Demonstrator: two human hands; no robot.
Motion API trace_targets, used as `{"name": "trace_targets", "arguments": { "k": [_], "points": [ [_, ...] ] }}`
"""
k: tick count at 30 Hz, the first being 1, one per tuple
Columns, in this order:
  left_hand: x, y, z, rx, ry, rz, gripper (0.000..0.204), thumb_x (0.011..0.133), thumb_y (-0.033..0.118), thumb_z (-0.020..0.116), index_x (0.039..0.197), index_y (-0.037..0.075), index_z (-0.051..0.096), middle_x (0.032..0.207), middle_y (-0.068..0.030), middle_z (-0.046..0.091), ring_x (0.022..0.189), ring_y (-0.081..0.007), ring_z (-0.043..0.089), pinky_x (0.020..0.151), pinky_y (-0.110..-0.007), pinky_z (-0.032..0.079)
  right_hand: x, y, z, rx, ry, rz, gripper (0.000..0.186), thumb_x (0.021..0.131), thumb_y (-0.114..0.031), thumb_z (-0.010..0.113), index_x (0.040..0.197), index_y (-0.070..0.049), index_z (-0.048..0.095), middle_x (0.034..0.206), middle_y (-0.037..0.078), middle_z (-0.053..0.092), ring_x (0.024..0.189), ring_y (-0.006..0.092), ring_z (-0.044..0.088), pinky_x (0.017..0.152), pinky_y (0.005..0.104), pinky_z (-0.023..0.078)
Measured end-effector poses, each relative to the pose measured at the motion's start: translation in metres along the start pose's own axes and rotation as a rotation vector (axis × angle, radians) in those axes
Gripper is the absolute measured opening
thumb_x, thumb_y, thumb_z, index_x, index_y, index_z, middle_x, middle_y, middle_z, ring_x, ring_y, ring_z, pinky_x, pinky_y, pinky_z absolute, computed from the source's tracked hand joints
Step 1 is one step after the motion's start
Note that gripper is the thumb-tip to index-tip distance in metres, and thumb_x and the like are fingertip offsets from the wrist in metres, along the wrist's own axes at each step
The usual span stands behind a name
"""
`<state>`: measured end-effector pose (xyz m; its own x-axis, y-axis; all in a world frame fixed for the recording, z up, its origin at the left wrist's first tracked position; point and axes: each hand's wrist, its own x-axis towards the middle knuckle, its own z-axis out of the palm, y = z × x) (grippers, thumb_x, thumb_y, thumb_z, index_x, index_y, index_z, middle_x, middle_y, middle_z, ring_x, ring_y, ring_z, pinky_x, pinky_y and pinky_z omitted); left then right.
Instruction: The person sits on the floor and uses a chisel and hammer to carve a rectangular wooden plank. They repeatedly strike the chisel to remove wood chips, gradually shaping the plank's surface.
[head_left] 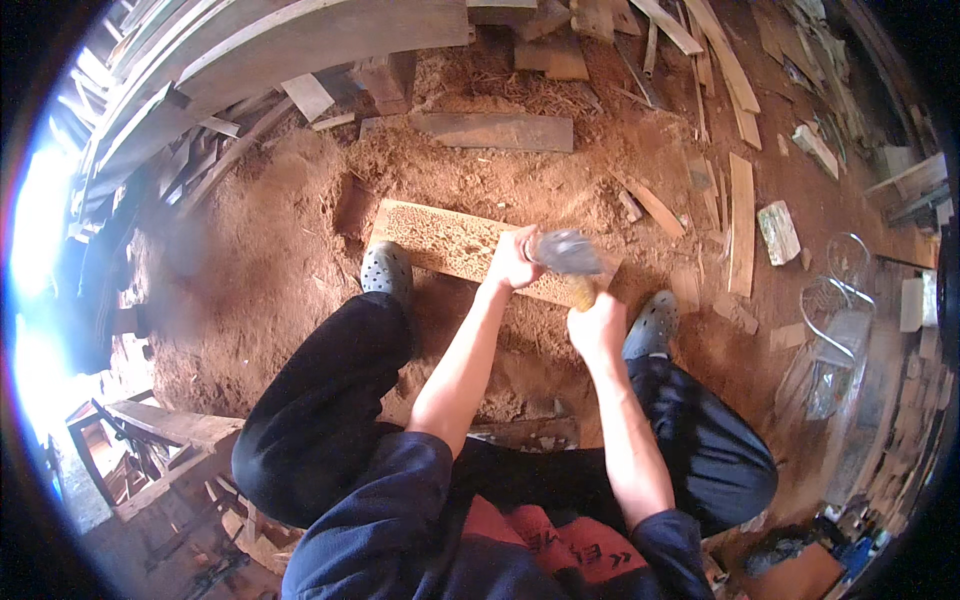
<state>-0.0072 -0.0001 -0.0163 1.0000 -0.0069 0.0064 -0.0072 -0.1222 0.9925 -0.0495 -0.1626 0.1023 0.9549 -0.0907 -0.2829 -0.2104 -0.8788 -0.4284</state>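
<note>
A long pale wooden board (440,233) lies across the ground between my feet, its upper face covered in small carved hollows. My right hand (598,325) is closed round the yellow handle (582,292) of what looks like a hammer. The hammer's grey head (568,252) is smeared by motion and hangs above the board, right beside my left hand. Over the middle of the board, my left hand (513,258) is closed; whatever it grips is hidden behind the fingers and the hammer head.
My grey clogs (386,270) stand at both ends of the board. Sawdust and chips cover the ground. A dark plank (490,131) lies beyond the board. Large timbers (320,50) are stacked far left. Scrap strips (741,225), a pale block (778,232) and a wire-framed object (845,320) lie right.
</note>
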Motion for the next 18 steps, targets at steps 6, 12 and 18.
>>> {"name": "trace_targets", "arguments": {
  "k": [6,12,18],
  "points": [
    [0.001,0.009,-0.013,0.192,0.056,-0.101,0.060,0.051,0.018,0.067,0.105,-0.007,0.059,0.086,-0.0254,0.063,0.089,-0.0349,0.063,0.082,-0.035,0.047,-0.019,-0.026,-0.044,0.604,0.478,-0.235,0.011,0.067,0.003,0.061,0.070,-0.002,0.052,0.058,-0.002,0.049,0.051,0.0086,0.047,0.047,0.0254,0.040],
    [0.005,0.008,-0.015,0.110,0.082,0.058,0.041,0.055,0.013,0.066,0.090,-0.006,0.057,0.075,-0.0206,0.061,0.074,-0.0288,0.062,0.071,-0.032,0.048,0.005,-0.013,0.012,0.027,-0.003,0.010,0.026,0.068,-0.014,0.063,0.088,0.004,0.062,0.078,0.028,0.062,0.079,0.0416,0.062,0.071,0.0461,0.050],
    [0.008,-0.016,-0.038,-0.106,0.220,0.046,0.012,0.056,0.001,0.055,0.068,0.004,0.054,0.060,-0.0028,0.052,0.053,-0.0141,0.049,0.050,-0.029,0.041,0.014,0.053,0.050,0.009,-0.091,0.123,0.026,0.070,-0.014,0.059,0.086,0.007,0.061,0.084,0.028,0.063,0.083,0.0420,0.062,0.074,0.0460,0.050]
  ]
}}
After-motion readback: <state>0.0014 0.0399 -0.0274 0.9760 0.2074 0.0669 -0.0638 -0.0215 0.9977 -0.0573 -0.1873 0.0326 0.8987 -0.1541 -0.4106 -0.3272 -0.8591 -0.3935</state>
